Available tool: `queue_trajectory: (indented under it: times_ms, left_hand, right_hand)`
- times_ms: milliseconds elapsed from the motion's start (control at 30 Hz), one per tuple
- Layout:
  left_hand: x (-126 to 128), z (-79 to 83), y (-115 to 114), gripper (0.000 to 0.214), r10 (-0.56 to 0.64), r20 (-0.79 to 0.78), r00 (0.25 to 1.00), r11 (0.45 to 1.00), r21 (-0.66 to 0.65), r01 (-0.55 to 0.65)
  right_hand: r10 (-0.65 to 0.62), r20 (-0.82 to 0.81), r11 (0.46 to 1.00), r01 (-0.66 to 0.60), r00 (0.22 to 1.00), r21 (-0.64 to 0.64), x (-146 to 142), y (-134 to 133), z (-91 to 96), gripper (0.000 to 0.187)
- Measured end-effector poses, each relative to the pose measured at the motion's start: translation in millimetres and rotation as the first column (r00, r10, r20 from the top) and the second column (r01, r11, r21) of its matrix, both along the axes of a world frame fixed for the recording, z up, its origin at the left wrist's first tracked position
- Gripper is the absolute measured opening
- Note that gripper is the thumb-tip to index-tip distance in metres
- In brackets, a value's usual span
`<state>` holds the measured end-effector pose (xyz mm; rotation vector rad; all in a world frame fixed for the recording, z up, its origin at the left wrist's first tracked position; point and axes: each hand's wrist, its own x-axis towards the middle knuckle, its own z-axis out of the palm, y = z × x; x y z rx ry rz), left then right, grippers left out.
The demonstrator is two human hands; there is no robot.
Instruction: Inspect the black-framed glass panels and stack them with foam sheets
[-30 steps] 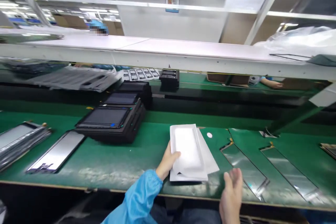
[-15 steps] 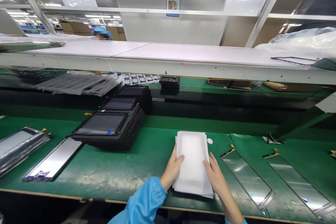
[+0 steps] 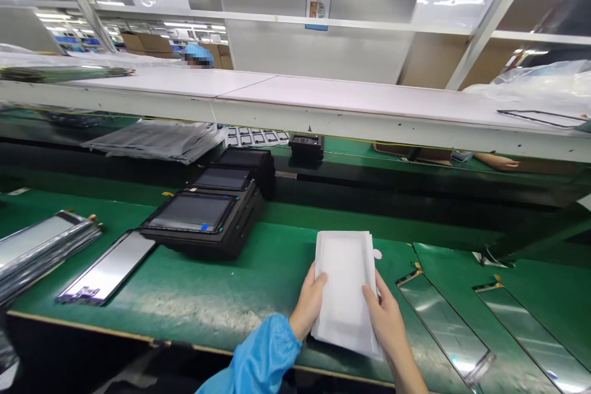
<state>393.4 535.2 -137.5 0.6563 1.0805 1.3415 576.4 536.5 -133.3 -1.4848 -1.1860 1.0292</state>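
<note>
A stack of white sheets [image 3: 345,283] lies lengthwise on the green bench mat [image 3: 217,289] in front of me. My left hand [image 3: 308,308] grips its left edge, thumb on top, a blue sleeve on the arm. On the stack's right edge rests my right hand [image 3: 386,320], with the thumb over the top sheet and the fingers under. Both hands are closed on the stack, and its near end is raised slightly off the mat.
Two long shiny panels [image 3: 446,326] lie on the mat to the right. Black trays with screens [image 3: 203,221] stand at centre left, more panels [image 3: 108,268] at far left. A white shelf [image 3: 323,104] runs overhead. Another person's hand [image 3: 501,163] shows beyond the bench.
My right hand has come from the air onto the stack's right edge. The fanned sheets are now squared into one neat pile, held between both hands.
</note>
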Motion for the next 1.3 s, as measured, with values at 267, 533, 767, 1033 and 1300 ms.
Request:
queue_trajectory:
  times_ms: [267, 533, 767, 1033, 1300]
  left_hand:
    - [-56, 50.0, -13, 0.089, 0.155, -0.194, 0.969, 0.968, 0.223, -0.110]
    - [-145, 36.4, -28, 0.098, 0.271, -0.353, 0.895, 0.940, 0.298, -0.167]
    - [-143, 39.8, -38, 0.102, 0.356, -0.201, 0.912, 0.835, 0.507, -0.214]
    - [-134, 56.1, -40, 0.031, 0.460, -0.120, 0.880, 0.789, 0.509, -0.343]
    - [-130, 67.1, -43, 0.022, 0.479, -0.103, 0.872, 0.782, 0.501, -0.371]
  right_hand:
    - [0.200, -0.416, 0.978, -0.153, 0.887, 0.143, -30, -2, 41.6, 0.076]
    - [0.517, -0.355, 0.840, -0.383, 0.779, 0.384, -114, 18, 10.5, 0.068]
    - [0.502, -0.339, 0.835, -0.343, 0.796, 0.430, -117, 31, 27.0, 0.093]
    - [0.373, -0.224, 0.906, -0.302, 0.900, 0.295, -123, 33, 75.6, 0.030]
    - [0.328, -0.208, 0.927, -0.272, 0.922, 0.257, -120, 33, 103.3, 0.022]
